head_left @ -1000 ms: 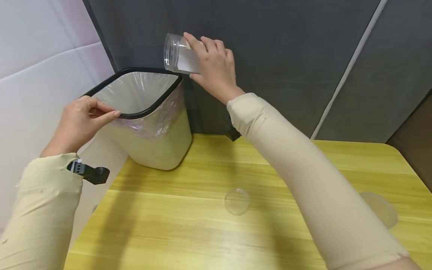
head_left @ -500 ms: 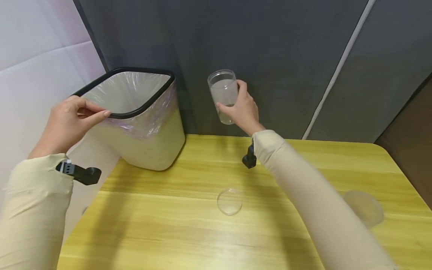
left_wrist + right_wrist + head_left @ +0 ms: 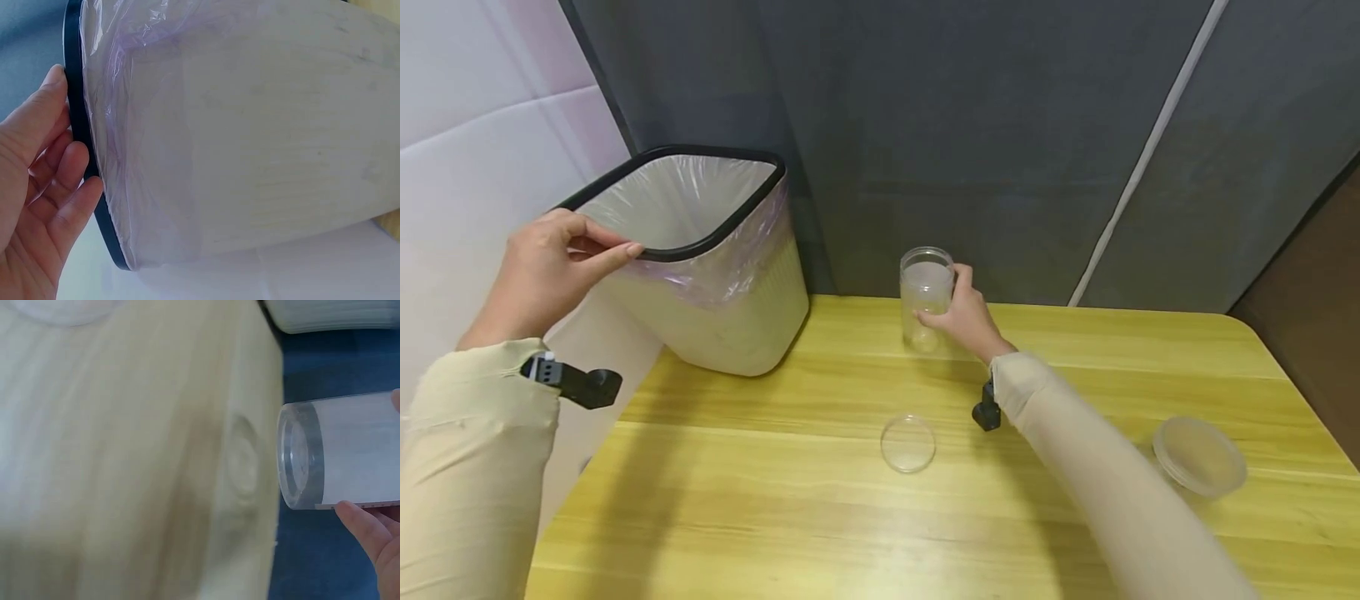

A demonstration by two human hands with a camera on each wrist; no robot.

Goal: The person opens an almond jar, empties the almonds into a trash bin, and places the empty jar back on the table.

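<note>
My right hand [image 3: 953, 310] grips a clear, empty plastic jar [image 3: 927, 293] and holds it upright at the back of the yellow wooden table [image 3: 760, 500]. Whether the jar's base touches the wood I cannot tell. The right wrist view shows the jar [image 3: 340, 456] from the side, with one fingertip [image 3: 367, 530] under it. My left hand [image 3: 598, 242] pinches the black rim of a cream waste bin [image 3: 722, 317], which is lined with a thin plastic bag and tilted at the table's back left corner. In the left wrist view the fingers [image 3: 75, 187] curl round that rim [image 3: 78, 119].
A clear round lid [image 3: 908, 443] lies flat mid-table, in front of the jar. A second, larger translucent lid or dish [image 3: 1198, 457] sits near the right edge. A dark fabric wall stands close behind the table, and a white wall is on the left.
My right hand has turned the jar upright from over the bin mouth and brought it right and down to the table's back edge. My left hand has kept its hold on the bin rim.
</note>
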